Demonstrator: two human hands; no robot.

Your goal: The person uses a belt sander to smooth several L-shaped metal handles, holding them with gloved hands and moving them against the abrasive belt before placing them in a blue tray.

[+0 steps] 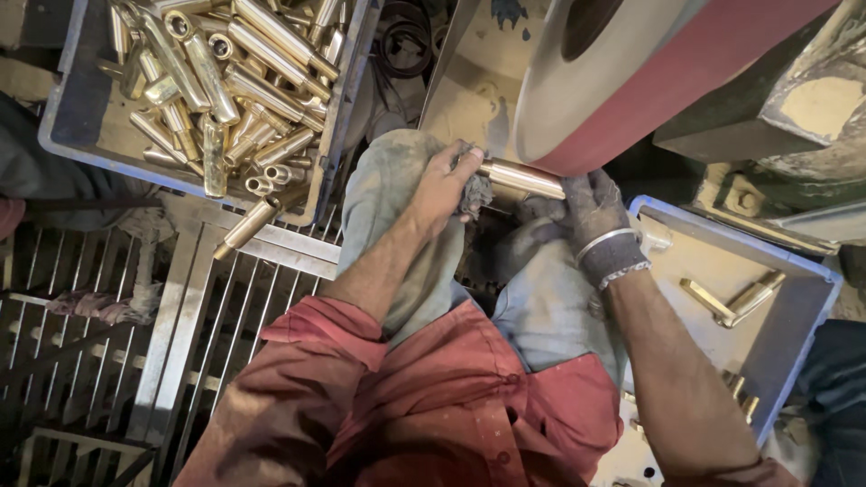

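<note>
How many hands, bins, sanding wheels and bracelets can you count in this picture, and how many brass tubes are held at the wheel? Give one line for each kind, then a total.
Hands: 2, left hand and right hand
Bins: 2, full bin and right bin
Sanding wheel: 1
Bracelets: 2
Held brass tube: 1
Total: 8

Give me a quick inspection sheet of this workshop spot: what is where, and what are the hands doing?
Surface: metal grate floor under the seated person.
Job's things: brass tube held against the red-belted sanding wheel.
Clutter: grey crate piled with brass tubes at upper left; second crate at right with a few brass pieces; one tube lies on the frame beside the left crate.
Grippers: left hand grips the tube through a rag; right hand, in a dark glove with bangles at the wrist, holds its other end.
Cables: dark coiled loops between crate and wheel.
Surroundings: dusty machine housing at upper right.
</note>
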